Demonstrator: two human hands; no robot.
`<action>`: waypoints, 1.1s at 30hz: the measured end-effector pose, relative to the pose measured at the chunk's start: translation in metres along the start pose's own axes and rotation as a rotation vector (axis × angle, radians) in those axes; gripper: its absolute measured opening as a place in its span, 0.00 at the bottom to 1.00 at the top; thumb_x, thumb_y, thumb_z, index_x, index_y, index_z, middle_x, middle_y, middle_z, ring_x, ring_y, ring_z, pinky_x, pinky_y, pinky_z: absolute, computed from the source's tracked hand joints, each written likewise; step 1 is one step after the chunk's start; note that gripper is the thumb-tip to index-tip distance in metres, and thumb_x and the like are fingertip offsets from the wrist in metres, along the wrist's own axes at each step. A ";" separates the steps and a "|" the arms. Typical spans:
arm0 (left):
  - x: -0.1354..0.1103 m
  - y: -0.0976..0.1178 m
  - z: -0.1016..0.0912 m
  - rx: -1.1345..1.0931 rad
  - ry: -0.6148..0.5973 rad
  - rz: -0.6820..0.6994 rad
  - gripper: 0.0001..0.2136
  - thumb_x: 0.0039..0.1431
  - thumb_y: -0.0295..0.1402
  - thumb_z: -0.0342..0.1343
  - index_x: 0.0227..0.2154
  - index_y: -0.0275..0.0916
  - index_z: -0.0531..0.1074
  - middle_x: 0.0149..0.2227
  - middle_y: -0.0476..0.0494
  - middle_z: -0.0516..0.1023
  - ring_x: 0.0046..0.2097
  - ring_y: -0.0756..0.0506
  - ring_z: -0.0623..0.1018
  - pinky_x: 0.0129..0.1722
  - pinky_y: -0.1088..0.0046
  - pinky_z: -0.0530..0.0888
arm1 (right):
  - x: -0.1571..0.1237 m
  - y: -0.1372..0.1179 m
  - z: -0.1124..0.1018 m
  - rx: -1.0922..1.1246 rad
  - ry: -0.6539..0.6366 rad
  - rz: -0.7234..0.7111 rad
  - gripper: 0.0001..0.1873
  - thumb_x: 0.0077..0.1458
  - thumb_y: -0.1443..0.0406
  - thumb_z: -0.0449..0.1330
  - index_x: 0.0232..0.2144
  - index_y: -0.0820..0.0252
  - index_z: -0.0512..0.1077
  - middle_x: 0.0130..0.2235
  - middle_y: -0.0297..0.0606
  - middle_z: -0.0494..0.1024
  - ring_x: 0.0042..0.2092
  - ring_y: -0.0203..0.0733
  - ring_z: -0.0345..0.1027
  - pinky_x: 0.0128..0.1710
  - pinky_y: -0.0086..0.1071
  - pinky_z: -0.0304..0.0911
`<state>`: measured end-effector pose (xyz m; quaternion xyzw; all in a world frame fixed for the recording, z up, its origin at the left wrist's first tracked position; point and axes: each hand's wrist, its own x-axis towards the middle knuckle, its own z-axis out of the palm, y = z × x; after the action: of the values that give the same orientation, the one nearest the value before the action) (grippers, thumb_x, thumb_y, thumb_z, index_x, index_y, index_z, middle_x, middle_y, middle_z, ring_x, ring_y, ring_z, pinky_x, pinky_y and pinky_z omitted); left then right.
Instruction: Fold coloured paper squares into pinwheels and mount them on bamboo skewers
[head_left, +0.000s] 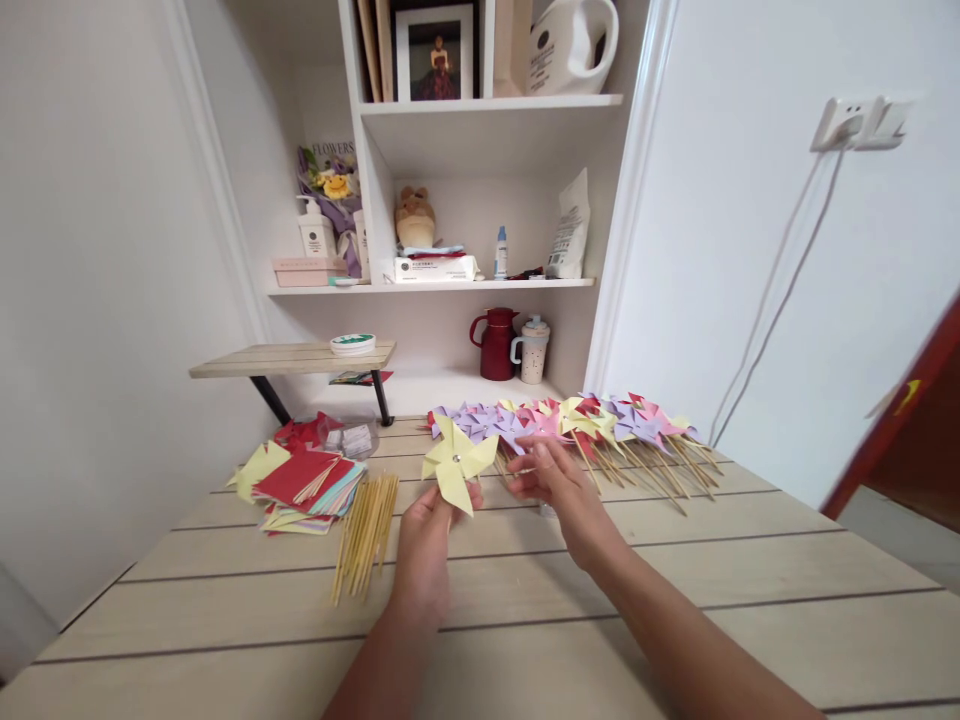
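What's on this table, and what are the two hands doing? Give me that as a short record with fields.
Left grip: holds a pale yellow paper pinwheel
Right grip: raised to the right of it, nothing visibly held
Table, back, centre to right: heap of mixed-colour pinwheels on sticks
Table, left: pile of coloured paper sheets, beside thin wooden sticks
Behind table: dark red jug, speckled tumbler

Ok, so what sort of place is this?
Probably a room in a home: a brown plush toy and a dark-red handled jug sit in white built-in shelving, while multicoloured paper pinwheels lie heaped on a pale wooden table.
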<state>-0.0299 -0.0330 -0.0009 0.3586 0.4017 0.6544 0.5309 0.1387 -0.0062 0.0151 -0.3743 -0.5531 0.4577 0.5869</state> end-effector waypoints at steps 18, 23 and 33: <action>0.002 -0.013 -0.002 -0.207 -0.117 -0.148 0.20 0.45 0.46 0.68 0.34 0.37 0.72 0.19 0.56 0.68 0.14 0.55 0.63 0.11 0.80 0.55 | -0.022 0.050 0.053 0.050 -0.367 0.371 0.26 0.41 0.46 0.67 0.24 0.61 0.68 0.25 0.33 0.72 0.25 0.33 0.67 0.17 0.23 0.58; 0.002 -0.013 -0.002 -0.196 -0.071 -0.178 0.19 0.43 0.45 0.69 0.32 0.37 0.71 0.18 0.56 0.67 0.16 0.55 0.64 0.13 0.81 0.55 | -0.024 0.048 0.055 0.076 -0.351 0.330 0.24 0.40 0.48 0.70 0.27 0.61 0.71 0.26 0.33 0.72 0.28 0.35 0.66 0.20 0.25 0.59; 0.005 -0.020 -0.008 -0.021 -0.028 -0.084 0.17 0.47 0.44 0.66 0.35 0.37 0.75 0.22 0.52 0.72 0.19 0.54 0.66 0.16 0.80 0.58 | -0.024 0.050 0.058 0.129 -0.316 0.383 0.24 0.38 0.51 0.71 0.24 0.59 0.65 0.23 0.29 0.71 0.24 0.34 0.69 0.19 0.24 0.59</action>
<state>-0.0296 -0.0267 -0.0219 0.3451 0.4022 0.6306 0.5671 0.0758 -0.0174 -0.0333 -0.3579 -0.5267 0.6475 0.4185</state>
